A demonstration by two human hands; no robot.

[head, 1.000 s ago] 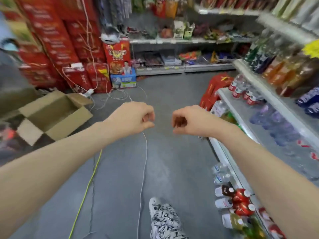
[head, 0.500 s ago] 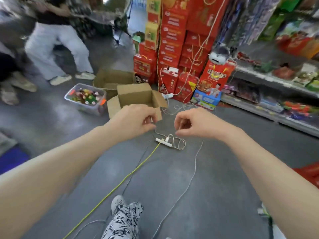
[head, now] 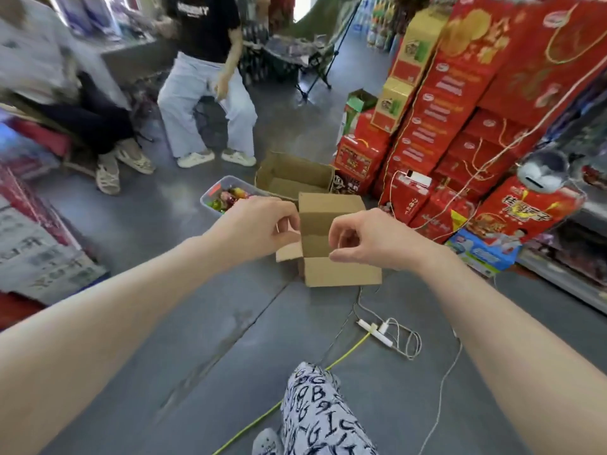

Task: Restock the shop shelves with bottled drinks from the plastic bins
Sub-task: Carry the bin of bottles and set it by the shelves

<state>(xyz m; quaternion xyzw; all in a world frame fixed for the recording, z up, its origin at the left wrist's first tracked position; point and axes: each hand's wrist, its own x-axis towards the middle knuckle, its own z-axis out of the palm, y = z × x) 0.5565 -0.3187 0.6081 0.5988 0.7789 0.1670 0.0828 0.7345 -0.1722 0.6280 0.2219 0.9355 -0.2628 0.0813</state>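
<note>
Since half a second ago our view has swung left: our left hand and right hand hang loosely curled, holding nothing. At 11 o'clock beyond them, the plastic bin of bottled drinks sits beside cardboard boxes.

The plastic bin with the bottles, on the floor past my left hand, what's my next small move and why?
Probably step toward the plastic bin and lower both hands to it. The left hand and right hand are loosely curled and hold nothing, and the bin sits ahead beside the cardboard boxes. Mind the cables on the floor.
</note>
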